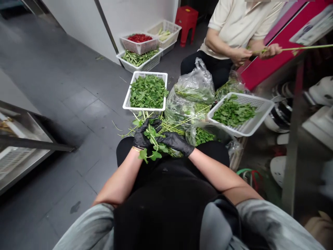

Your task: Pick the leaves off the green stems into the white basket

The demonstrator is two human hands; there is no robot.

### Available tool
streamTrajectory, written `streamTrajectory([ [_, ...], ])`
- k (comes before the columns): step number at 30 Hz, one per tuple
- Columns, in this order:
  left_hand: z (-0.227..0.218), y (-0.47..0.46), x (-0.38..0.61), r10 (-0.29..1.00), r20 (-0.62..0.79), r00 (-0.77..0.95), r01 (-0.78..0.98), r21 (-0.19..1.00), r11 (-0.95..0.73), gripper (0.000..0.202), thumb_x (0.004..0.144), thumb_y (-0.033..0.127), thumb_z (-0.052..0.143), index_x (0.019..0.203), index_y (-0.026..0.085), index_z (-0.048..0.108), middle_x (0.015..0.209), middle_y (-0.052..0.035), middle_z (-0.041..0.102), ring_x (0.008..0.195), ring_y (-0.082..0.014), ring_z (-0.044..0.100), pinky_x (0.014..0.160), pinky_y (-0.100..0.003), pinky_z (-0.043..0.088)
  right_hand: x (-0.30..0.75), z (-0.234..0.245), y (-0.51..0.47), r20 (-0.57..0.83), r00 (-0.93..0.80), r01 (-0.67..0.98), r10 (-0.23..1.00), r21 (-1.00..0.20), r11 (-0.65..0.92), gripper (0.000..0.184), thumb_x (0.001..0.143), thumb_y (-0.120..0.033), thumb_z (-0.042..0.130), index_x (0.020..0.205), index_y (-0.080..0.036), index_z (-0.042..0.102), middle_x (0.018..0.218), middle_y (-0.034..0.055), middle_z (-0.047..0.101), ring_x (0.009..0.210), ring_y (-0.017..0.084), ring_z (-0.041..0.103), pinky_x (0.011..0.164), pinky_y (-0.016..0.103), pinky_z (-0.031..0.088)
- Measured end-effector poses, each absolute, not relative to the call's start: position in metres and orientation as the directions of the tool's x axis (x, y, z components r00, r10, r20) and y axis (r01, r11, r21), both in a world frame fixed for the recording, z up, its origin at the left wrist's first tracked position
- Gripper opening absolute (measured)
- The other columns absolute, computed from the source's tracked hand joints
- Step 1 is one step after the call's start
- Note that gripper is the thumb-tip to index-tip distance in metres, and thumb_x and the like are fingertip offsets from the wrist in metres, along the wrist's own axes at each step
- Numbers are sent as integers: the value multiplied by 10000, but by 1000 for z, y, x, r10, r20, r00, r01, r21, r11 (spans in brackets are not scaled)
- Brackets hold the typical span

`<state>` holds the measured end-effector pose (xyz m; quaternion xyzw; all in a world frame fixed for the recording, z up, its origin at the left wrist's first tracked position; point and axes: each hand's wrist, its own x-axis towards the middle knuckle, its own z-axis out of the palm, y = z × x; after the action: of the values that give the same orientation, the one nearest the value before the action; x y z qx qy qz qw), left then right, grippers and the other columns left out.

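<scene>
Both my hands wear black gloves and work over my lap on a bunch of leafy green stems [156, 147]. My left hand [143, 136] is closed around the stems near their leafy ends. My right hand [177, 142] pinches the same bunch from the right. More long stems [179, 123] lie across my knees. A white basket [128, 95] full of picked green leaves stands on the floor just beyond my hands. A second white basket [261, 111] of leaves sits to the right.
Clear plastic bags [194, 86] of greens stand between the baskets. A person in a cream shirt [236, 21] sits opposite, handling a long stem. Baskets of red chillies [139, 43] and green pods [137, 60] stand by the wall. A red stool [186, 21] is behind; a metal shelf [23, 139] is left.
</scene>
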<state>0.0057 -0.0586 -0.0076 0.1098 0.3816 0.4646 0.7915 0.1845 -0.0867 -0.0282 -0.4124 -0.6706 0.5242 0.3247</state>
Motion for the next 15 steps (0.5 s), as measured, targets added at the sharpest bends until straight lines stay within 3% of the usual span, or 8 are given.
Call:
streamTrajectory([
  [3,0,-71,21,771,-552,317,-569,539,621,422,888,312,586,1263,146,686,855,-106,786,805,-272,770,773,-435,635,199,-13,-77,91,-196,246,976,-959,139,392,883,-494,657,1071,-162,744,1108,101,763,1013,235,710,933,351,526],
  [5,6,-80,31,768,-568,296,-514,583,629,421,839,275,639,1217,104,707,874,-137,789,817,-297,772,777,-441,634,204,-1,-67,92,-112,303,989,-945,122,339,834,-442,698,1015,-162,760,1035,84,774,968,233,714,907,349,531],
  [8,12,-89,37,799,-557,224,-465,660,590,361,822,245,661,1158,140,740,857,-130,793,845,-321,773,759,-451,636,206,6,-60,86,-183,182,979,-976,120,208,772,-348,711,828,-155,765,916,67,784,875,213,726,860,325,549],
  [11,14,-93,32,782,-580,229,-438,656,615,310,837,237,633,1104,133,750,818,-134,788,831,-332,774,725,-465,639,206,3,-62,119,-195,-24,974,-993,116,208,777,-331,672,812,-148,765,915,72,787,838,185,727,773,279,560],
  [15,4,-97,26,801,-548,240,-447,670,593,288,784,135,681,1065,138,742,822,-107,788,756,-288,774,714,-416,647,200,-3,-65,67,-268,57,961,-995,85,253,791,-399,701,804,-155,768,818,50,774,779,174,711,699,265,553],
])
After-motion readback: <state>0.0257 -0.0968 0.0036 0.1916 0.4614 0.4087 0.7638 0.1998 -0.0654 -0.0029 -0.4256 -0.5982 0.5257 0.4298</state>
